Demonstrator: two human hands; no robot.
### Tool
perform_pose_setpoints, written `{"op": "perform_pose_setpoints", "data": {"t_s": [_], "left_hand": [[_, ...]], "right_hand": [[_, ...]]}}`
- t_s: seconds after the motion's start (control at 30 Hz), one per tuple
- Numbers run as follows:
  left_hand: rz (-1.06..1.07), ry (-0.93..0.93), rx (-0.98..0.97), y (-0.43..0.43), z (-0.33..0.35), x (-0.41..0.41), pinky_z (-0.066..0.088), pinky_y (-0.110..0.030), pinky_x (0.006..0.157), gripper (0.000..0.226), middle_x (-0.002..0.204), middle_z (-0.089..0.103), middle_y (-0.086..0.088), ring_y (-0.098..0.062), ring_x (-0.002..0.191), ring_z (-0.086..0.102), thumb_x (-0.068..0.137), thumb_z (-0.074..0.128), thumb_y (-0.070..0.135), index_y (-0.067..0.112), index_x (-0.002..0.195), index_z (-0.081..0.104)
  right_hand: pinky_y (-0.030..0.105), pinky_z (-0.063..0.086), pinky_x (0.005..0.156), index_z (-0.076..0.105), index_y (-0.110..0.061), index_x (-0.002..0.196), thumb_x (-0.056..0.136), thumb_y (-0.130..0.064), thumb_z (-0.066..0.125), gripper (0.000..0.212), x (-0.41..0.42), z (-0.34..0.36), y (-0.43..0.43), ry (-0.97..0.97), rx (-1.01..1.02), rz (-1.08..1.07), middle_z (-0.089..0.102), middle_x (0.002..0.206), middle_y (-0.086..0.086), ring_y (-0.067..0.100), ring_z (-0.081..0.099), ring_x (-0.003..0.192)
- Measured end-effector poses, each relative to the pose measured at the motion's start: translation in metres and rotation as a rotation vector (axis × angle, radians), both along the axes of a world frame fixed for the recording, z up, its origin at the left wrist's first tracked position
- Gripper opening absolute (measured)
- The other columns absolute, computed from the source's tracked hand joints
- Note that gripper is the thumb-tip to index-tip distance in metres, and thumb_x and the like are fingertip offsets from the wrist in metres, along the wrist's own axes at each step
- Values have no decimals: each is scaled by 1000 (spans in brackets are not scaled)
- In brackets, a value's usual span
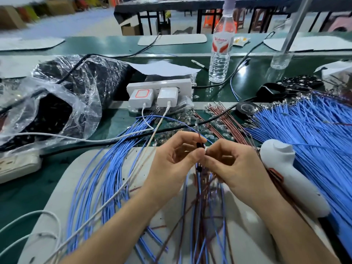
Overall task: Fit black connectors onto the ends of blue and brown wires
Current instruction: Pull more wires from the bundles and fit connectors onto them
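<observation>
A: What lies along the left edge of your mat (pixel 253 235)?
B: Blue wires (pixel 106 168), fanned across it.
A: And your hands?
B: Over the mat's far edge, your left hand (pixel 177 159) pinches the black connector (pixel 200 145); your right hand (pixel 234 164) pinches a wire end (pixel 207 149) just beside it, colour unclear.

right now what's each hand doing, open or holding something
left hand: pinches the black connector.
right hand: pinches what looks like the end of a blue wire, right at the connector.
</observation>
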State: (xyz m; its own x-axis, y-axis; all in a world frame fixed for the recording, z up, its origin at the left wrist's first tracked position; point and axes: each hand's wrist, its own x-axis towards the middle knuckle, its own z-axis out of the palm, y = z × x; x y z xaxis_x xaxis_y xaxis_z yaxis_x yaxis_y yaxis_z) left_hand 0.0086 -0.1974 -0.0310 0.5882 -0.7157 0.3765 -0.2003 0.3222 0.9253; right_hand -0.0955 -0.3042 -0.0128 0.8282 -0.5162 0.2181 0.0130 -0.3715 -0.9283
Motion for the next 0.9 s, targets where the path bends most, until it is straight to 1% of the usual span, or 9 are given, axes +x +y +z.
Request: {"op": "perform_pose_setpoints", "data": {"t_s": [0.07, 0.17, 0.3, 0.4, 0.5, 0.57, 0.67, 0.8, 0.9], "left_hand": [[33, -33, 12, 1, 1, -1, 49, -20, 81, 25, 88, 64, 11, -8, 86, 62, 81, 64, 7, 20, 102, 61], [105, -100, 3, 2, 2, -2, 48, -20, 83, 28, 93, 65, 10, -9, 88, 62, 83, 65, 8, 22, 106, 61], [135, -359, -28, 3, 5, -5, 50, -23, 79, 27, 96, 62, 1, -12, 87, 61, 81, 67, 1, 19, 101, 65], [117, -474, -21, 2, 4, -8, 51, -24, 78, 26, 97, 61, 2, -11, 89, 60, 80, 69, -1, 13, 103, 66], [106, -411, -20, 2, 2, -9, 52, -26, 80, 27, 97, 61, 9, -12, 90, 62, 82, 69, 6, 18, 105, 64], [98, -356, -21, 2, 1, -8, 52, -29, 80, 24, 96, 62, 10, -15, 90, 63, 82, 67, 11, 21, 104, 65], [102, -314, -31, 2, 1, -9, 52, -32, 81, 23, 98, 64, 2, -21, 91, 64, 82, 67, 13, 21, 103, 64], [105, -310, -68, 1, 1, -9, 52, -28, 83, 20, 103, 65, -3, -19, 95, 64, 81, 68, 9, 21, 97, 63], [131, -337, -81, 2, 2, -8, 52, -26, 83, 24, 102, 63, -5, -17, 94, 63, 81, 70, 6, 18, 99, 61]], "right_hand": [[19, 36, 50, 62, -14, 67, 78, -24, 76, 20, 1, -3, 2, -4, -88, -12, 54, 53, -6, 3, 42, 49], [12, 33, 49, 58, -17, 63, 77, -11, 76, 24, 1, -6, 0, 103, -288, -29, 49, 48, -9, 3, 43, 47], [11, 34, 51, 51, -23, 61, 81, -10, 71, 31, -1, -7, -3, 196, -418, -40, 44, 48, -11, -2, 48, 53], [11, 34, 52, 62, -12, 69, 82, -10, 70, 15, -1, -8, -4, 192, -475, -53, 46, 53, -10, 2, 47, 53], [10, 34, 54, 67, -7, 79, 78, -9, 73, 6, -1, -6, -2, 140, -440, -60, 52, 60, -8, 3, 48, 57], [10, 35, 54, 62, -13, 73, 73, -5, 76, 16, -2, -4, 0, 65, -384, -89, 50, 58, -11, 2, 49, 57], [13, 37, 53, 59, -21, 74, 69, 2, 76, 29, -3, 0, 0, -14, -304, -107, 52, 57, -10, 6, 49, 52], [27, 49, 49, 58, -20, 69, 69, 9, 72, 32, -2, -1, 3, -68, -217, -110, 62, 55, 1, 12, 58, 46], [36, 52, 50, 52, -19, 63, 73, 5, 73, 33, -1, -4, 2, -100, -175, -128, 60, 52, 5, 20, 60, 47]]}}
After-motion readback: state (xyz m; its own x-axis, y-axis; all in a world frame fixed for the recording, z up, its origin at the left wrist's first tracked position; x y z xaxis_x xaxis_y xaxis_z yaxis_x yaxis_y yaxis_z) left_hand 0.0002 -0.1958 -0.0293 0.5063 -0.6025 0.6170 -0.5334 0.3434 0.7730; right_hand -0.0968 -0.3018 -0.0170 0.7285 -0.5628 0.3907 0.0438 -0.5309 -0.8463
